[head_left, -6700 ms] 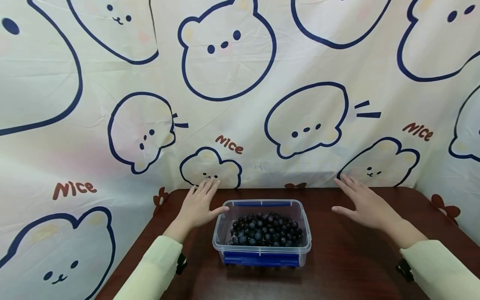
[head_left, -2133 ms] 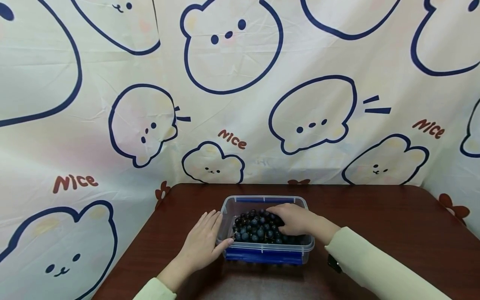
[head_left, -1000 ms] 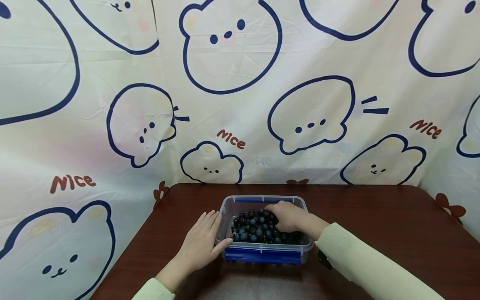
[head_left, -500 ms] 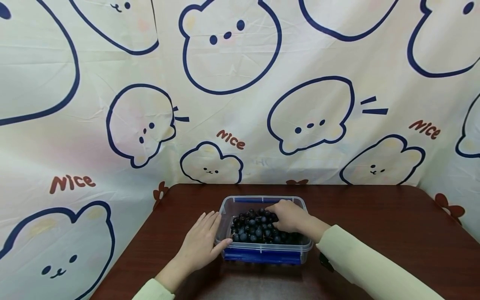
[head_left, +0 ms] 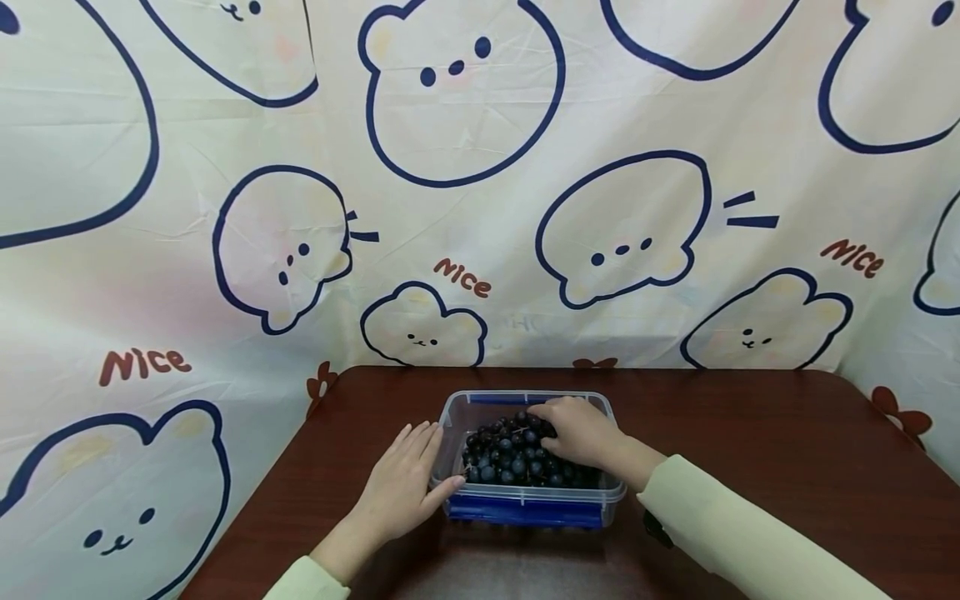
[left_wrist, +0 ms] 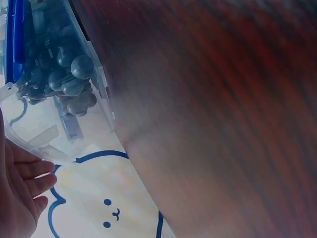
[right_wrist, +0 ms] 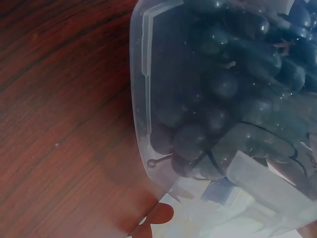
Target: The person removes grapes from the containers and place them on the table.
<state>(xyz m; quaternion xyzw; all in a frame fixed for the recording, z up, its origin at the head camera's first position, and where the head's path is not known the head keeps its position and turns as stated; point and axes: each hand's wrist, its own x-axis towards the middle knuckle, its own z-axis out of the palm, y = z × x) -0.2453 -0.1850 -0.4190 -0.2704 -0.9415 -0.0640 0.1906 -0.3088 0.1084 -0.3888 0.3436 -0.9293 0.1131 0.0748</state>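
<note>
A clear plastic box [head_left: 525, 493] with blue latches stands on the table, holding a heap of dark grapes [head_left: 506, 454]. The left hand [head_left: 401, 483] rests against the box's left side, fingers straight, thumb at the near left corner; in the left wrist view the left hand [left_wrist: 22, 191] is beside the box wall [left_wrist: 89, 144]. Reaching in over the right rim, the right hand [head_left: 581, 433] curls its fingers and thumb round grapes at the back right; its fingertips are partly hidden. Through the box wall [right_wrist: 141, 99] in the right wrist view, grapes [right_wrist: 223, 84] show close up.
The dark red-brown table [head_left: 750, 433] extends on both sides of the box. Behind it and at the sides hangs a pale cloth [head_left: 495, 225] printed with bear outlines.
Since the earliest frame, the left hand has come to the box's side and the right hand has reached into it. Over the last half second, the right hand and grapes by it rose slightly.
</note>
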